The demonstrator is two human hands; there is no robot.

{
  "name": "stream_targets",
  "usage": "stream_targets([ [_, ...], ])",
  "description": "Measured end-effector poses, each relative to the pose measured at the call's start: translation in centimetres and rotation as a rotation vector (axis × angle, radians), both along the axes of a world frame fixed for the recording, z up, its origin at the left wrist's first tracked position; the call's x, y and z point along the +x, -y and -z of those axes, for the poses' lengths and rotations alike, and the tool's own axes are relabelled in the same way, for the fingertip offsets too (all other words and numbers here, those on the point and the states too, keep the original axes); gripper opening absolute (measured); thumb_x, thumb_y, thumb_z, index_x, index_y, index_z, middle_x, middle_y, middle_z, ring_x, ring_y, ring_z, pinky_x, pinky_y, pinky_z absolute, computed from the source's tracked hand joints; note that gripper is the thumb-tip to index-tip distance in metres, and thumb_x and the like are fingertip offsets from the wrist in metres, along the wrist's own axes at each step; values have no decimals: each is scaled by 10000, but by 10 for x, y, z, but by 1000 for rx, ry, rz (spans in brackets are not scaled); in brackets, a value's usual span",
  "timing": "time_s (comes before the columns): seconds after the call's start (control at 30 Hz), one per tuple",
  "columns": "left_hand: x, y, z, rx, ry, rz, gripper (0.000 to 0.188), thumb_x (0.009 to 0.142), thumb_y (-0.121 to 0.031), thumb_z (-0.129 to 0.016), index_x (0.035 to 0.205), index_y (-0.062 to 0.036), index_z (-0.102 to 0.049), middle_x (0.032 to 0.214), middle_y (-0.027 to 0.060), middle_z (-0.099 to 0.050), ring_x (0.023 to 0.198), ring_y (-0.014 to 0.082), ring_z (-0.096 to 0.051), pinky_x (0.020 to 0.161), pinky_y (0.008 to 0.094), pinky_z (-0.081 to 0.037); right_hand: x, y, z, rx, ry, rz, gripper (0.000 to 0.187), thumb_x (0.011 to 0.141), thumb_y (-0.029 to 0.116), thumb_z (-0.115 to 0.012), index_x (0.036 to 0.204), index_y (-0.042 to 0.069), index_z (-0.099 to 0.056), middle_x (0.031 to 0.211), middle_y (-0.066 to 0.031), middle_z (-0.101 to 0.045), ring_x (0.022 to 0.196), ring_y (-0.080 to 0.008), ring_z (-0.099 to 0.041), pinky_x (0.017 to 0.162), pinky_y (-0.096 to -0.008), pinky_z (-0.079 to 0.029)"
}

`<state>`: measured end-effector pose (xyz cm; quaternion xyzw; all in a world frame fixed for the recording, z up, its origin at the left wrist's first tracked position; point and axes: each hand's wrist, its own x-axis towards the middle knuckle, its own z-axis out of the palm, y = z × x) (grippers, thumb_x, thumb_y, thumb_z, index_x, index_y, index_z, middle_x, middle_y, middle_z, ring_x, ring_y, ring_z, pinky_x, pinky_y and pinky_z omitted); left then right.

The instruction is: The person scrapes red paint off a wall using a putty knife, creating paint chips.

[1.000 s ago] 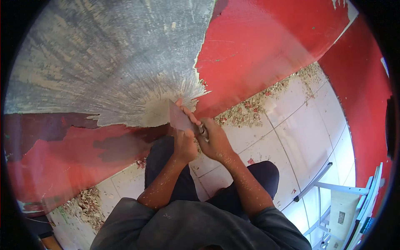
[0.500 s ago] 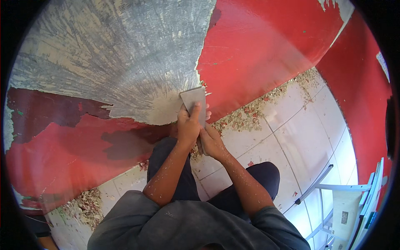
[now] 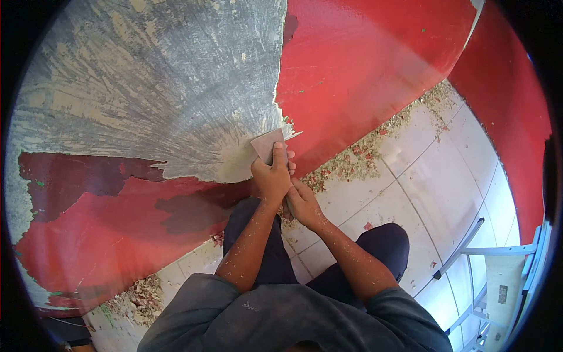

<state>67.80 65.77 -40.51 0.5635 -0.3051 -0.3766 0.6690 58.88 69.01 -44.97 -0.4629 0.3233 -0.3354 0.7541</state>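
Note:
A broad, flat grey paint scraper [image 3: 267, 145] lies with its blade against the wall, where bare grey meets red paint. My left hand [image 3: 273, 179] is wrapped round it just behind the blade, with the thumb along its face. Lower down, my right hand [image 3: 305, 205] closes round the handle, whose brownish end shows below the fingers. Next to the blade's corner, a ragged pale edge of red paint [image 3: 290, 130] sticks out. The stripped grey patch [image 3: 176, 88] spreads up and left, streaked with scrape marks. Pale flecks dot both forearms.
Red paint [image 3: 358, 58] covers the wall to the right, and more lies below the patch. Paint chips [image 3: 346, 167] line the floor along the wall's foot, with another heap [image 3: 138, 299] at lower left. A metal stepladder [image 3: 504, 276] stands on the white tiles [image 3: 434, 193] at right.
My view has shifted slightly, so the wall and floor sit differently. The scraper blade has drawn back a little from the red edge, baring more of the ragged paint. Both hands keep their grip.

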Motion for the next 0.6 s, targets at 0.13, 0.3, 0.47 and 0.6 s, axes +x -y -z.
stream_targets([
  [0.13, 0, -2, 7, 17, 61, -17, 295, 910, -221, -509, 909, 66, -577, 718, 106, -626, 492, 122, -555, 422, 241, -439, 3, -6, 14, -388, -201, 243, 160, 871, 142, -484, 829, -6, -443, 603, -147, -520, 495, -288, -532, 478, -376, -418],
  [0.3, -8, 6, 3, 21, 70, -43, 328, 901, -241, -517, 861, 77, -588, 717, 127, -628, 514, 150, -580, 454, 264, -473, -7, 7, 6, -630, -473, 191, 248, 746, 118, -580, 864, -28, -417, 662, -281, -535, 679, -458, -557, 575, -476, -441],
  [0.47, 1, 3, 11, 19, 79, -38, 343, 901, -249, -511, 852, 83, -584, 718, 127, -624, 521, 156, -582, 453, 270, -473, 4, 1, 9, -645, -534, 239, 211, 745, 77, -554, 868, -28, -419, 661, -282, -535, 696, -460, -555, 594, -499, -434],
  [0.6, -6, 6, -3, -1, 8, -18, 346, 901, -254, -511, 862, 84, -577, 718, 127, -622, 519, 164, -583, 453, 274, -472, -6, 5, -6, -626, -597, 197, 202, 732, 47, -545, 875, -28, -424, 672, -286, -539, 715, -461, -554, 611, -504, -433],
])
